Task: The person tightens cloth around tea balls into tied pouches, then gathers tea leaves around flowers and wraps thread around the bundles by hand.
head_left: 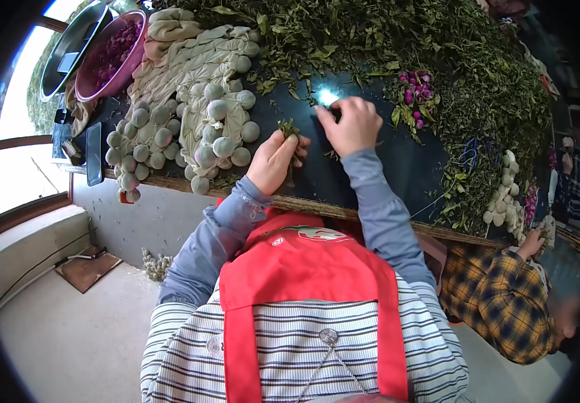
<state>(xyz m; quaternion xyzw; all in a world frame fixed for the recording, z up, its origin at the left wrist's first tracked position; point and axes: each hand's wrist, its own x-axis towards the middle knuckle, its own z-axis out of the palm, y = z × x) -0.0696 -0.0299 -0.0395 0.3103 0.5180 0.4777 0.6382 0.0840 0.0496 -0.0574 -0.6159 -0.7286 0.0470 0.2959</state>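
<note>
My left hand (272, 163) is closed round a small bunch of green leaves (288, 127), whose tips stick out above the thumb and below the fingers. To its right, my right hand (356, 126) is over the dark tabletop (310, 174), thumb and fingers curled toward each other beside a bright patch of light. Whatever lies between those fingertips is too small to make out. A broad heap of green leaves (344, 33) covers the far side of the table. Left of my left hand lie bundles of tied cloth (216, 124) with round greyish knobs.
A pink basin (135, 41) of dark pink flowers and a metal basin (54, 75) stand at the far left, with a phone (94, 154) below them. Pink flowers (416, 91) lie among leaves at right. A person in a checked shirt (508, 302) is at the right.
</note>
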